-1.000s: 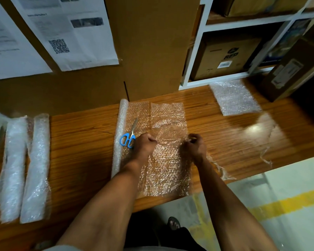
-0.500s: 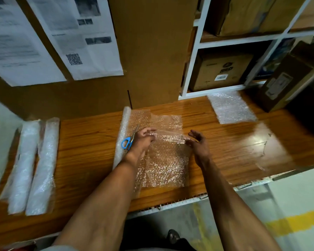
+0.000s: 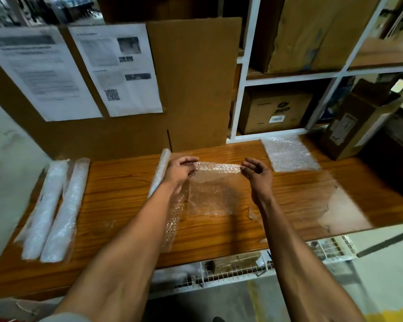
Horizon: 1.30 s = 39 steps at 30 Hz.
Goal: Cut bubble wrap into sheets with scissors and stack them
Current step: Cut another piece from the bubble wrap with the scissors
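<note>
Bubble wrap sheet [image 3: 215, 194] hangs stretched between 2 hands above the wooden worktable [image 3: 289, 205], its near edge trailing down onto the wood. The left hand [image 3: 180, 170] pinches the sheet's top left corner between thumb and curled fingers; the right hand [image 3: 257, 175] pinches the top right corner, its other fingers loosely spread. Held taut by both corners, the sheet looks set to be carried flat, probably toward the stack of cut sheets [image 3: 289, 153] lying at the table's back right, near the white shelving [image 3: 239, 89]. The partly unrolled bubble wrap roll [image 3: 159, 173] lies just beside the left hand, likely kept close for the next cut. 2 more rolls [image 3: 56, 210] rest side by side at the table's left end. Scissors are not visible in this view.
</note>
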### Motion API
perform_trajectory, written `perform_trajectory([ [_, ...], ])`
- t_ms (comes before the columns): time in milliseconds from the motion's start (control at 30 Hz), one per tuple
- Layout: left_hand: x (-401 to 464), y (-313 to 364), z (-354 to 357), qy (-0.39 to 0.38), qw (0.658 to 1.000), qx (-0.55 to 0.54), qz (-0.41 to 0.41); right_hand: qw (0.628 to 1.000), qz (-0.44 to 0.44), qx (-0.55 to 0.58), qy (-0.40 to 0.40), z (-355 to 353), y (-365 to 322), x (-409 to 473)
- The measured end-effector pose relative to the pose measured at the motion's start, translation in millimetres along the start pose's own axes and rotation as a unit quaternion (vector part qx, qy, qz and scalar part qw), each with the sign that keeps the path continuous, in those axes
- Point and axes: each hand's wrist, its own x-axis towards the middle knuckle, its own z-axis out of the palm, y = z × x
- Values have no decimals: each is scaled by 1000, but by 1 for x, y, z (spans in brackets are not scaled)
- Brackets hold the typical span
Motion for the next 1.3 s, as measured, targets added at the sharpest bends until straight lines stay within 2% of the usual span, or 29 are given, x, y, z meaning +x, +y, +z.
perform_trajectory([
  [200,-12,24,14,28,998,53,25,994,-67,-80,-12,-10,-33,-6],
  [300,-23,35,25,32,993,102,44,980,-110,-167,-14,-16,-44,-6],
  [433,-33,49,35,26,980,175,88,933,-189,-306,-30,-22,-62,-5],
  [567,-33,55,40,41,965,227,125,865,-272,-421,-24,-22,-78,-2],
  [700,-29,59,42,42,960,241,137,826,-332,-455,-19,-22,-90,4],
  [833,-19,62,41,63,959,236,146,809,-348,-473,-22,-18,-102,8],
  [967,-7,65,37,69,958,231,156,819,-338,-463,-23,-12,-105,21],
  [1033,3,67,35,71,950,254,166,844,-308,-437,-30,-8,-107,25],
  [1167,29,73,27,63,942,282,170,921,-211,-321,-62,0,-108,34],
  [1300,48,82,26,43,948,257,181,959,-165,-222,-67,11,-109,45],
])
